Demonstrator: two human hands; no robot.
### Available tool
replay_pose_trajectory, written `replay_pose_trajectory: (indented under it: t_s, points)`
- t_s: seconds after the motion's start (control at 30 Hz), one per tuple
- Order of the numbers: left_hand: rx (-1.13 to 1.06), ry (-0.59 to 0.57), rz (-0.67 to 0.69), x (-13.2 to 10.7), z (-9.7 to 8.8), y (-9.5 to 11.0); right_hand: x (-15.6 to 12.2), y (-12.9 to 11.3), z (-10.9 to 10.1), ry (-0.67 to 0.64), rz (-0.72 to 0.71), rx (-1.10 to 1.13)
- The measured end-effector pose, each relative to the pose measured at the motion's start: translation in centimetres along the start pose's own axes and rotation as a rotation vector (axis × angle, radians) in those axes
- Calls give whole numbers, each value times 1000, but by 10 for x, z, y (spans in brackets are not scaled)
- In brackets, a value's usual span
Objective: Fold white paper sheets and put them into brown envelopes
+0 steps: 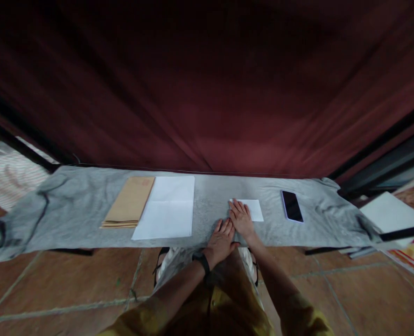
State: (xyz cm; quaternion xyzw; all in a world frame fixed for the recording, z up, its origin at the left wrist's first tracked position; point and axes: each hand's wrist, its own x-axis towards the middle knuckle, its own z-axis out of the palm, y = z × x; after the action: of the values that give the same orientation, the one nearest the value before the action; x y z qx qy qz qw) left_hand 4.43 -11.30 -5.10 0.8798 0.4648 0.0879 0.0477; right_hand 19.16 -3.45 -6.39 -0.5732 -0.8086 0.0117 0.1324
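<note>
My right hand [241, 218] lies flat with its fingers stretched over the left part of a small white folded sheet of paper [256, 210]. Part of that paper is hidden beneath the hand. My left hand [221, 240] rests on the grey cloth near the front edge, fingers extended and close to my right hand. Nothing shows in its grasp. Left of my hands lie larger white sheets of paper [170, 210] with a crease across the middle. Beside them, a stack of brown envelopes [129, 201] slightly overlaps their left edge.
A phone [292, 206] with a dark screen lies to the right on the grey cloth [214, 191] covering the narrow table. Dark red fabric [207, 102] hangs behind it. Black metal bars [378, 154] stand at both ends. Tiled floor [105, 280] shows below.
</note>
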Motion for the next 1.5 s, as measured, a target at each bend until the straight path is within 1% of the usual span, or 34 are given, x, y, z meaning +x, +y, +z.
replay_pose_trajectory:
  t_s: [0.2,0.37,0.5,0.67,0.87,0.97,1.23,1.33,1.5]
  points:
    - [-13,34,9,0,4,-2,10,2,-4,-11,52,48]
    - [7,36,7,2,8,-3,22,5,-4,-3,79,74]
    - [22,52,7,2,7,-2,23,6,-2,10,63,92]
    - [41,59,12,2,7,-2,1,12,-5,20,-13,127]
    - [80,57,20,3,7,-2,-32,25,-17,-16,-70,135]
    - [80,59,25,3,5,-2,-45,33,-22,-2,-49,127]
    - [83,48,3,11,-8,5,-80,55,-30,30,91,64]
    - [86,45,-17,17,-10,9,-89,62,-33,32,105,38]
    - [89,31,-39,25,-10,13,-99,78,-43,8,86,41]
